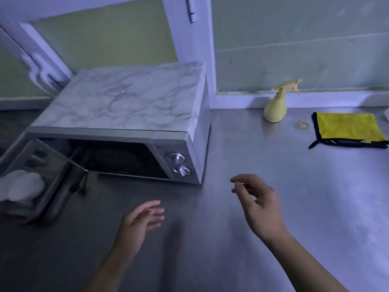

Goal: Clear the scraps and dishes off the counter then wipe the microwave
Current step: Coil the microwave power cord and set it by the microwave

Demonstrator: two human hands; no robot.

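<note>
Left hand (141, 222) and right hand (261, 207) hover empty, fingers loose; cloth (347, 127) looks soft, light, best pinched at its near edge

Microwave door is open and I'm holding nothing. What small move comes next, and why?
Probably reach the right hand toward the yellow cloth: it and the left hand hold nothing, the microwave stands open, and the cloth lies untouched near the spray bottle on the counter.
</note>
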